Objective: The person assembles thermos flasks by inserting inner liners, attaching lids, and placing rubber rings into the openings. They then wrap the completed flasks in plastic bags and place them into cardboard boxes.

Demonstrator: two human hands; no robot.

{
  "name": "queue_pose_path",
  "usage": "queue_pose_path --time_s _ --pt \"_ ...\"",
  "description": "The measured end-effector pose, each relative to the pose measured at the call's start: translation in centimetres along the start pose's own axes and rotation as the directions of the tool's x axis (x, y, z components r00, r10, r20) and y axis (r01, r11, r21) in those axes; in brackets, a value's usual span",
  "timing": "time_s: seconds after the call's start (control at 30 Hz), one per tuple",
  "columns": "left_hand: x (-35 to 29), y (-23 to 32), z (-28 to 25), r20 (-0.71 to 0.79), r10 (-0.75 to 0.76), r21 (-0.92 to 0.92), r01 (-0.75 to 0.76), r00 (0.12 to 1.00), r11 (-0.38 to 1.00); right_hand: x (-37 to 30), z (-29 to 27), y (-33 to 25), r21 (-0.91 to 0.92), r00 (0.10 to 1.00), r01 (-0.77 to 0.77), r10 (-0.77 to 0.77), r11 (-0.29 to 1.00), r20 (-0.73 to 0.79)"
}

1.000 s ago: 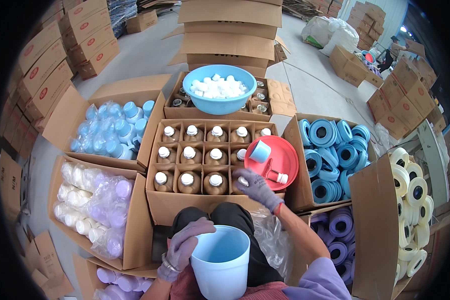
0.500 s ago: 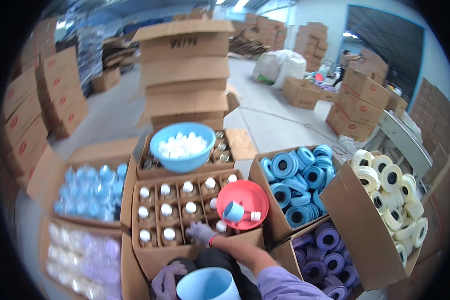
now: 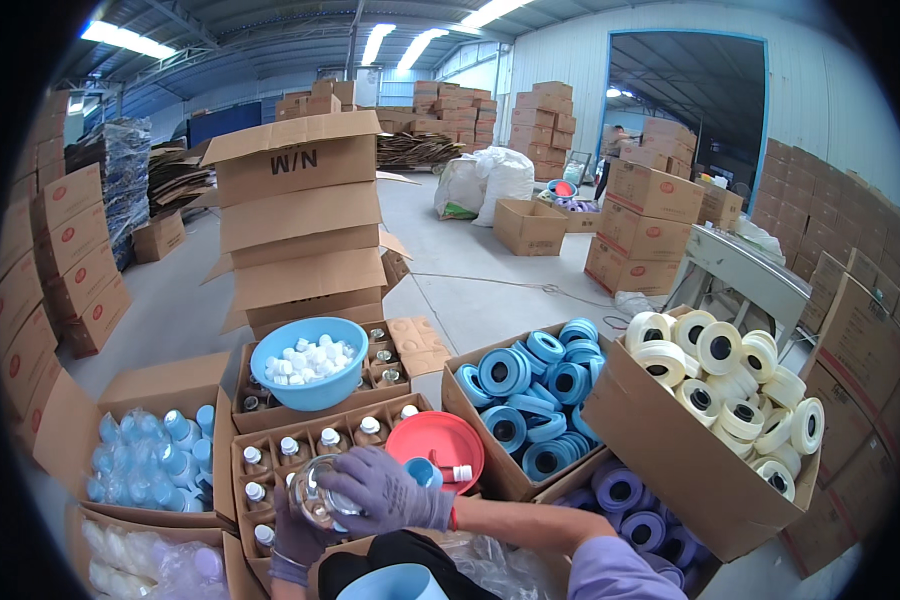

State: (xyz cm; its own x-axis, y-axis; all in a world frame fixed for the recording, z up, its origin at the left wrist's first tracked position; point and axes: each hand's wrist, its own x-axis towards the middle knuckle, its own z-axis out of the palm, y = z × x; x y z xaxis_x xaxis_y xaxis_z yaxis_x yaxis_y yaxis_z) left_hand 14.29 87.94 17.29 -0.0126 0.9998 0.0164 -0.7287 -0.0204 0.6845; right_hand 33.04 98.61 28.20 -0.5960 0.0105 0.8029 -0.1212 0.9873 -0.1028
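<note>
Above the divided cardboard box (image 3: 370, 540), a clear bottle (image 3: 316, 492) is tilted between my gloved hands. My right hand (image 3: 390, 490) wraps over it from the right, and my left hand (image 3: 295, 535) grips its lower left side. The bottle's neck is hidden by the fingers. White-capped bottles (image 3: 290, 450) stand in the box's compartments. Beside my right hand, a red basin (image 3: 435, 430) on the box holds a small blue cup (image 3: 423, 472) and a white-capped piece (image 3: 460, 473). A light blue cylindrical container (image 3: 395, 582) sits at my lap.
A blue basin (image 3: 335, 398) of white caps rests on a second bottle box behind. To the right, boxes hold blue rings (image 3: 505, 372), purple rings (image 3: 620, 490) and cream rings (image 3: 718, 348). On the left lie bagged blue bottles (image 3: 160, 460). Stacked cartons (image 3: 645, 225) stand farther off.
My right hand has come up from the compartments, and my left hand has risen from my lap; both now hold a bottle. The head view has tilted upward and shifted right.
</note>
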Motion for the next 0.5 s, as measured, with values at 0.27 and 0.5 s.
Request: queue_pose_path --time_s 0.27,0.5 --pt "-1.4 5.2 0.8 -0.137 0.367 0.429 -0.279 0.920 0.859 -7.6 -5.1 -4.5 0.550 0.967 -0.252 0.190 0.796 0.169" --pt "-11.6 1.4 9.2 -0.047 0.241 0.914 -0.055 0.969 0.401 -18.6 -6.5 -16.4 0.533 0.845 -0.517 0.499 0.670 0.193"
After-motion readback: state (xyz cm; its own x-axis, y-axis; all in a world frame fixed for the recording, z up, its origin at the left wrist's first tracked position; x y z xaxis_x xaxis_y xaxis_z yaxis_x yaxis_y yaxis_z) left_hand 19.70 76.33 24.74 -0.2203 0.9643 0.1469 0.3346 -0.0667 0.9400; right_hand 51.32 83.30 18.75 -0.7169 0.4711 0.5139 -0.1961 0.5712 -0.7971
